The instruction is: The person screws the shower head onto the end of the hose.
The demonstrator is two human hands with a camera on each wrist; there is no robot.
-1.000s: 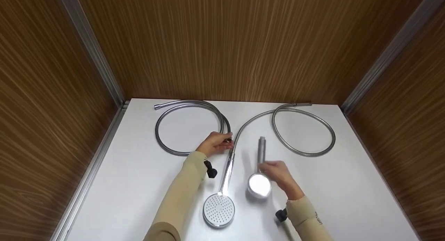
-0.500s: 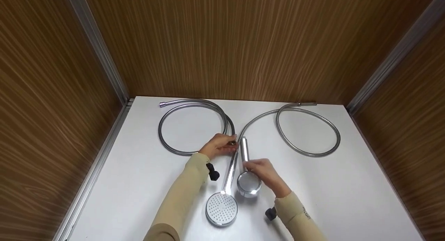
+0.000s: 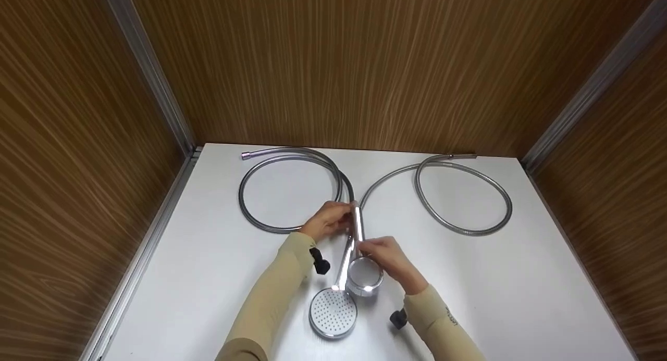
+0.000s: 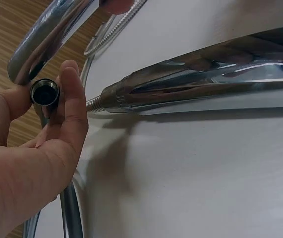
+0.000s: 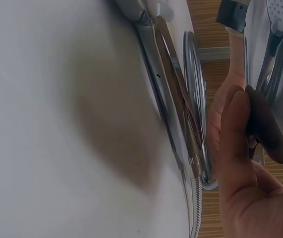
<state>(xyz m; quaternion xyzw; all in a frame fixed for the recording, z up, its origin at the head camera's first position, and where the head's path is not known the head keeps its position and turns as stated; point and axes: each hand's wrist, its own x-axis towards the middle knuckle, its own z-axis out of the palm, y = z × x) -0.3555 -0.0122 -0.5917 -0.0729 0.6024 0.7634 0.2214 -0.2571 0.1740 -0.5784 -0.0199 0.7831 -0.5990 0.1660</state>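
Note:
My left hand (image 3: pixel 329 219) pinches the threaded end fitting (image 4: pixel 45 92) of a dark metal shower hose (image 3: pixel 241 194) between thumb and fingers. The fitting's round opening faces the left wrist camera. My right hand (image 3: pixel 388 254) grips a chrome hand shower head (image 3: pixel 365 273) at the neck, where handle and head meet. Its handle (image 4: pixel 47 39) points away from me, its tip right by the fitting in the left wrist view. Under it on the table lies a second shower head (image 3: pixel 333 313), spray face up, its handle (image 4: pixel 215 74) joined to another hose.
That second hose (image 3: pixel 464 232) loops across the right back of the white table (image 3: pixel 172 277). The dark hose coils at the left back, its free end (image 3: pixel 246 155) toward the left. Wood-grain panels (image 3: pixel 333 64) close in the back and both sides, with metal rails at the corners.
My right hand has brought the shower head leftward, so its handle tip is now beside my left fingers. The left hand keeps its grip on the hose end, nearly still.

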